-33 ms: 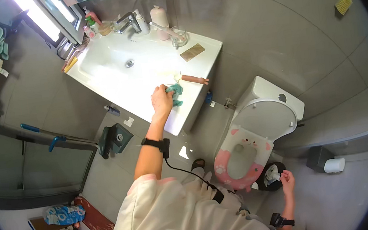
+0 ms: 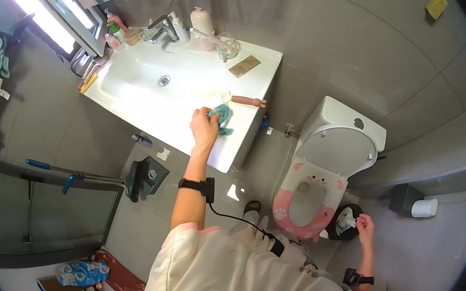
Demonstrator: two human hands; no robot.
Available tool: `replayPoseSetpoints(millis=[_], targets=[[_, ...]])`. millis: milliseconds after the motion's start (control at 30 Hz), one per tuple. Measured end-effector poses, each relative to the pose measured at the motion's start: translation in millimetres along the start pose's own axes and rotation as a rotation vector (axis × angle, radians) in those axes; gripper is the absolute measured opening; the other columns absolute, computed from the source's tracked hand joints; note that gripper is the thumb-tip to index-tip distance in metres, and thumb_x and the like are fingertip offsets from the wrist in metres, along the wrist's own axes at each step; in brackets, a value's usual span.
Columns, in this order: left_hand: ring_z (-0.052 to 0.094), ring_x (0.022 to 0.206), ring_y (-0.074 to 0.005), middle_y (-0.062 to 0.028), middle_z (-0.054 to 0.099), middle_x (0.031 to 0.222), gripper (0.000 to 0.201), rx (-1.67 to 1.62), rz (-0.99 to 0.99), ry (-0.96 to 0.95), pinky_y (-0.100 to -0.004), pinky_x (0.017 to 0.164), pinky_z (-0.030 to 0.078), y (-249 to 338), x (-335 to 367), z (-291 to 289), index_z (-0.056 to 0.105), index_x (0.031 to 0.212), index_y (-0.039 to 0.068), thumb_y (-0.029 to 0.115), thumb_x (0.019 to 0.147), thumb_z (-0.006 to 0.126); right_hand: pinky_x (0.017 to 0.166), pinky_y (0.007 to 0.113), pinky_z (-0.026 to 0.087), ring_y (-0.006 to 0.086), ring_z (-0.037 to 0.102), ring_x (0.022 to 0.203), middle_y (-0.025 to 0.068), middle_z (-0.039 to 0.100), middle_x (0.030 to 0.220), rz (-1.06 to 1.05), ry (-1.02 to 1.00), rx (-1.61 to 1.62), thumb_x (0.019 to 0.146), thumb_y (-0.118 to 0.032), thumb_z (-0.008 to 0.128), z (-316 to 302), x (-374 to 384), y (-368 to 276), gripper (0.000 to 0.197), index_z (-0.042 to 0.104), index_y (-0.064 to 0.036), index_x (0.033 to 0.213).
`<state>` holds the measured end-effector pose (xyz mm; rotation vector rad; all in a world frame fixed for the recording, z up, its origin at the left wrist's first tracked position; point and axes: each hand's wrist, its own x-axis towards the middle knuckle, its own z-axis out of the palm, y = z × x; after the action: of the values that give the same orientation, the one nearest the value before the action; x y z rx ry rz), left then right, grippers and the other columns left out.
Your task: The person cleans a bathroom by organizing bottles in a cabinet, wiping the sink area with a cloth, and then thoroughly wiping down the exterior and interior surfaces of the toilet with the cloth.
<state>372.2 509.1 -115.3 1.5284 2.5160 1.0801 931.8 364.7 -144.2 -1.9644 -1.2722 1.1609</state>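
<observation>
My left hand [image 2: 204, 129] is closed on a crumpled teal cloth [image 2: 219, 114], pressing it on the white counter at the right end of the sink [image 2: 149, 106]. Right beside the cloth lies a brush with a brown handle [image 2: 246, 101]; its pale head is washed out by glare. Off to the right, my right hand [image 2: 365, 228] hangs by the black waste bin [image 2: 357, 230]. Its fingers are loosely bent and apart, with nothing visible in them. White crumpled paper [image 2: 345, 220] shows in the bin.
On the counter are a faucet [image 2: 163, 28], a pink bottle [image 2: 203, 30], a glass cup [image 2: 228, 47] and a flat tan packet [image 2: 245, 66]. Right of the sink stands a toilet [image 2: 308, 200] with a pink seat cover. A broom and dustpan [image 2: 146, 175] stand at the left.
The teal cloth has shifted slightly and its folds look different under my left hand. My right hand has barely moved.
</observation>
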Motion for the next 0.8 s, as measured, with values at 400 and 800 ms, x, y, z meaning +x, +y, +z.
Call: replayPoseSetpoints(millis=[400,800], targets=[[0.050,0.100,-0.0328,-0.0178,0.048,0.110,0.035,-2.422,-0.489,0.199,-0.0458,0.088,0.042,-88,73,-38,0.042,0.111,-0.003,0.014,0.081,0.034,0.071,0.024,0.045,0.0131,0.055,0.076,0.0075,0.057,0.087,-0.014,-0.020,-0.003,0.082,0.000,0.048,46,6,-40,0.022,0.050,0.0028,0.103],[0.046,0.096,-0.0306,-0.0170,0.052,0.099,0.024,0.375,0.049,0.028,-0.0383,0.084,0.036,-73,-2,-22,0.056,0.090,0.001,0.016,0.073,0.059,0.075,0.025,0.043,0.0130,0.052,0.081,0.0090,0.057,0.097,0.074,-0.042,-0.011,0.080,-0.003,0.052,51,1,-26,0.024,0.051,0.0005,0.104]])
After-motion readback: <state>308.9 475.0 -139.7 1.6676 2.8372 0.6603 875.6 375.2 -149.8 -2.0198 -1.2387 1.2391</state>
